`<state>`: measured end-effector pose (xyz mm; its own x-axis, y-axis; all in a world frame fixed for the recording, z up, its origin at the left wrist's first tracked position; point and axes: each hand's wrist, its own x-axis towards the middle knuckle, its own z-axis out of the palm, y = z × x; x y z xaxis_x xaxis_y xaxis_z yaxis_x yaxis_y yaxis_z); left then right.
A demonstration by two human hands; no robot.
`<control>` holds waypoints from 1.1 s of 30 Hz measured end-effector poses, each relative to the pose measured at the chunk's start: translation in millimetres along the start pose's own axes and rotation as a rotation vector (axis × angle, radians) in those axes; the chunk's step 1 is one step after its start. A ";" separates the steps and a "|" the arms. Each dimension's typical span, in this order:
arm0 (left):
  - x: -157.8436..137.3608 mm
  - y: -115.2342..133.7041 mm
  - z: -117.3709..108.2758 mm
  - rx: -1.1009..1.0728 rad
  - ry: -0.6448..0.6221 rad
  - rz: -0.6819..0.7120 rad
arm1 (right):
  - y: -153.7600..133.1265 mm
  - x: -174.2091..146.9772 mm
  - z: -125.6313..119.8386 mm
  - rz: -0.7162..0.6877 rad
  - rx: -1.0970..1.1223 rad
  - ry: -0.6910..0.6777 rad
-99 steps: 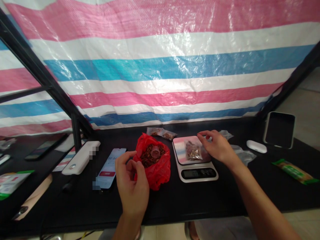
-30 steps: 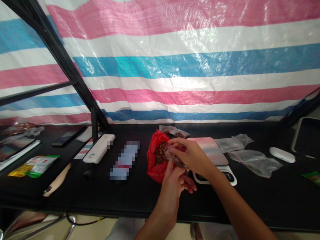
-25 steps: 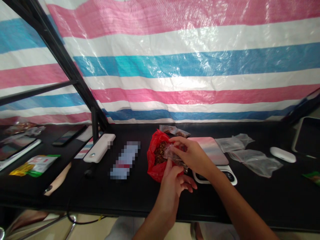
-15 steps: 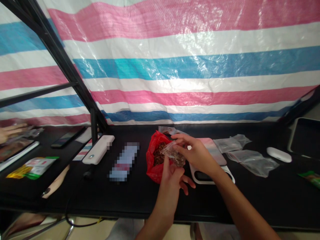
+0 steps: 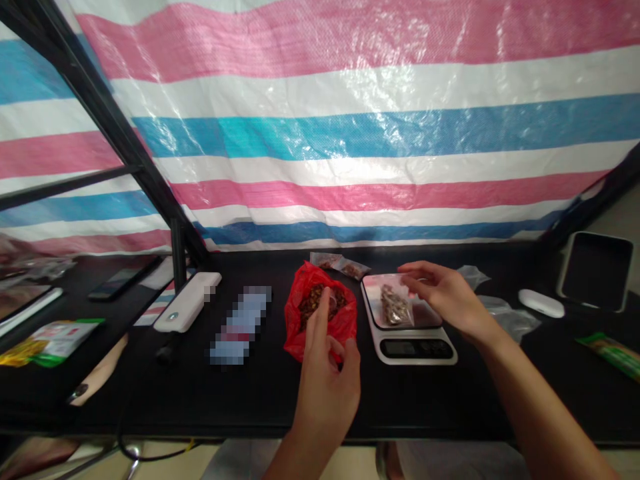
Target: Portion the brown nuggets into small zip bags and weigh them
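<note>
One sachet (image 5: 397, 308) lies on the scale (image 5: 400, 348) right of centre; whether the right hand (image 5: 445, 297) beside it grips it, I cannot tell. The left hand (image 5: 327, 380), lower centre, has a released grip, overlapping the red bag (image 5: 295, 333).
</note>
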<state>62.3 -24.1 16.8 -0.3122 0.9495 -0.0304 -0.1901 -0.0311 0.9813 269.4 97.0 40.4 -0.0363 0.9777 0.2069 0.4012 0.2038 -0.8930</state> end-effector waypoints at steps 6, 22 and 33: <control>0.5 0.2 -3.4 0.094 0.038 0.137 | 22.8 6.5 -6.9 -0.160 -0.412 0.249; -3.5 -0.9 13.6 0.150 0.033 0.362 | 26.9 6.0 -13.9 -0.008 -0.442 0.239; 0.5 -11.5 23.9 0.240 0.003 0.626 | 21.6 8.0 -2.5 0.066 -0.524 0.242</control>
<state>86.5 -15.8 10.1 -0.2992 0.7741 0.5580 0.2395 -0.5051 0.8292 280.1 109.1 23.8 0.1898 0.9356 0.2977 0.7971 0.0302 -0.6031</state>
